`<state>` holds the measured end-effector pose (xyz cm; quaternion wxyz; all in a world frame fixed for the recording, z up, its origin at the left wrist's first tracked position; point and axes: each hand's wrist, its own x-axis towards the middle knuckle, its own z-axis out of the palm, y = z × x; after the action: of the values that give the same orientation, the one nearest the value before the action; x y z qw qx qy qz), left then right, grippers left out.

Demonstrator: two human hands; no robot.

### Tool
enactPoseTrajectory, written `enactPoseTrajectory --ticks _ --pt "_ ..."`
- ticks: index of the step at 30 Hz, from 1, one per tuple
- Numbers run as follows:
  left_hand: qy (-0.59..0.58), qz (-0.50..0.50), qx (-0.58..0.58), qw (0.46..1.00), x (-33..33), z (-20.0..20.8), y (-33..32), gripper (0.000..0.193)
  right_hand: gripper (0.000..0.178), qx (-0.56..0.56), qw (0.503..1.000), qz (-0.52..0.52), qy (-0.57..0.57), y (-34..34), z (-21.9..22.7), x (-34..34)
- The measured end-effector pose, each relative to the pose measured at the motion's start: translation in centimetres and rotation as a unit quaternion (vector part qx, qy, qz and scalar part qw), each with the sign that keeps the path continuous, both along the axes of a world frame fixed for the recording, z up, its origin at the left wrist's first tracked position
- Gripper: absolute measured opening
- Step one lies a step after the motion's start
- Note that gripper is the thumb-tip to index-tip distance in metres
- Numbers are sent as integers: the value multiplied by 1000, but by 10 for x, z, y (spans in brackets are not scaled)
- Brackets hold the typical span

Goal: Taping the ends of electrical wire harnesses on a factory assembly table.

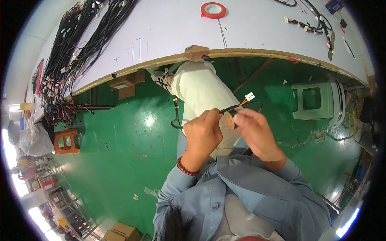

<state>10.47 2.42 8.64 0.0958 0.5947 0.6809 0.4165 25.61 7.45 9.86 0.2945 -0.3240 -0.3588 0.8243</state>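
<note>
Over my lap, my left hand is closed around a black wire harness. One end of the harness loops out left of that hand. At its other end, orange wires lead to a white connector. My right hand, slightly blurred, grips a small roll of black tape against the harness, with the brownish core facing my left hand. Whether a strip of tape runs from the roll to the harness is hard to see.
Ahead is a white table whose front edge crosses the view. On it lie a red tape roll, a large bundle of black harnesses at left and another harness at right. Stools stand on the green floor.
</note>
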Motion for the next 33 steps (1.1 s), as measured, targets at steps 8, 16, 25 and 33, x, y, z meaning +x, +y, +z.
enactPoseTrajectory --ticks 8,16,25,33 --pt "-200 -64 -153 966 -3 -6 -11 8 26 39 978 47 200 29 19 12" --pt "-546 -174 -237 784 -18 5 -14 27 40 211 977 2 15 5 -26 0" --pt "-334 -67 -128 931 -11 18 -23 21 21 301 947 114 -10 10 -32 -4" --pt "62 -22 -43 997 -6 -4 -14 7 30 94 990 83 -64 -3 -1 0"
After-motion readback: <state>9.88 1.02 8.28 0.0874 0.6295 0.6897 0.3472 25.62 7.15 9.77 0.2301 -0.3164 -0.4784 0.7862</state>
